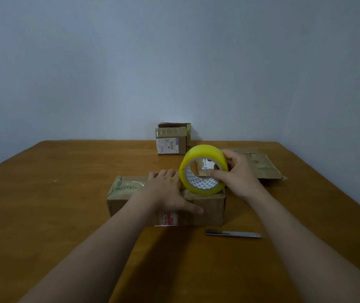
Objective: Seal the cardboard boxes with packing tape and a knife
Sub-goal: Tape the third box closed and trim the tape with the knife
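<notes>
A low brown cardboard box (pixel 209 207) lies in the middle of the table, its left end covered with shiny tape. My left hand (pixel 168 191) lies flat on its top, fingers straight, thumb down the front face. A yellow roll of packing tape (pixel 203 155) stands on edge on the box's right end. My right hand (pixel 240 173) grips the roll, thumb through its core and fingers behind it. A metal utility knife (pixel 233 234) lies on the table just in front of the box, to the right.
A smaller taped box (pixel 171 139) with a white label stands at the table's far edge by the wall. A flattened cardboard box (pixel 262 165) lies behind my right hand. The wooden table (pixel 54 211) stretches left and toward me.
</notes>
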